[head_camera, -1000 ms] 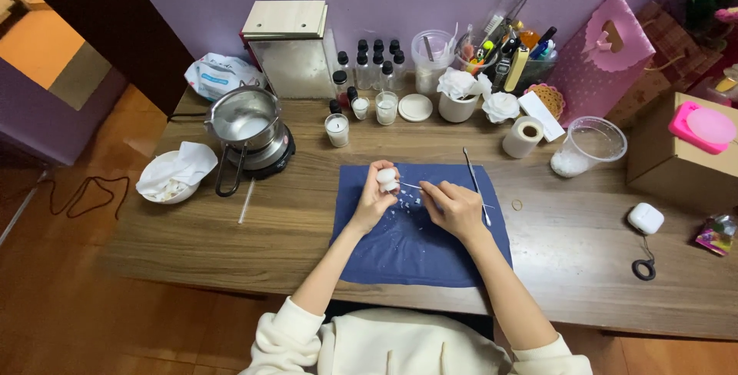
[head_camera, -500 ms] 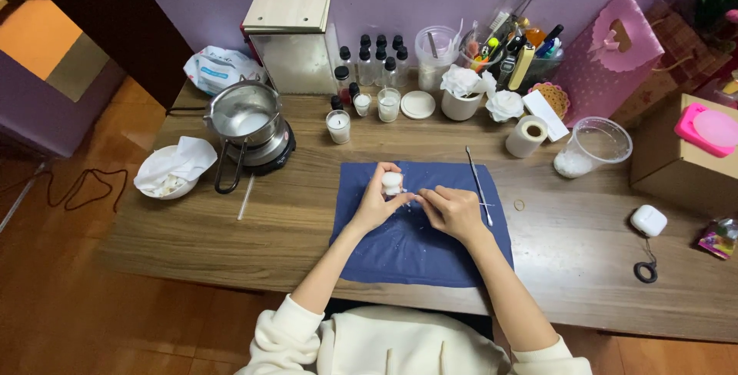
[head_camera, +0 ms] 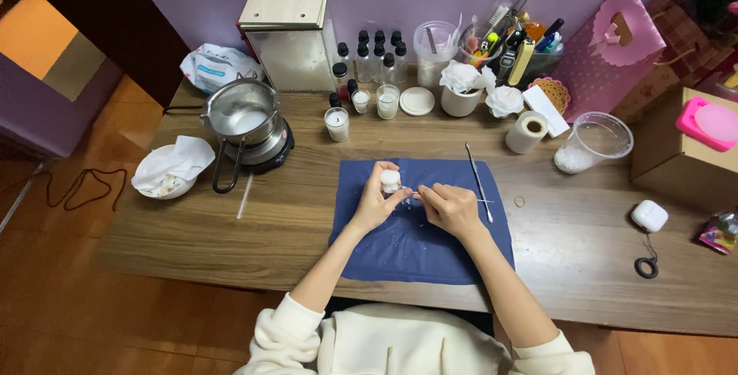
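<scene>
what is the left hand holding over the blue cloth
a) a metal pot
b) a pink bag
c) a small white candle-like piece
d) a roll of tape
c, the left hand pinches a small white candle-like piece above the blue cloth, with the right hand close beside it.

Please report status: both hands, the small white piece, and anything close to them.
Left hand holds small white piece upright over blue cloth. Right hand pinches thin wick beside it. Metal tool lies close right, not touching.
</scene>
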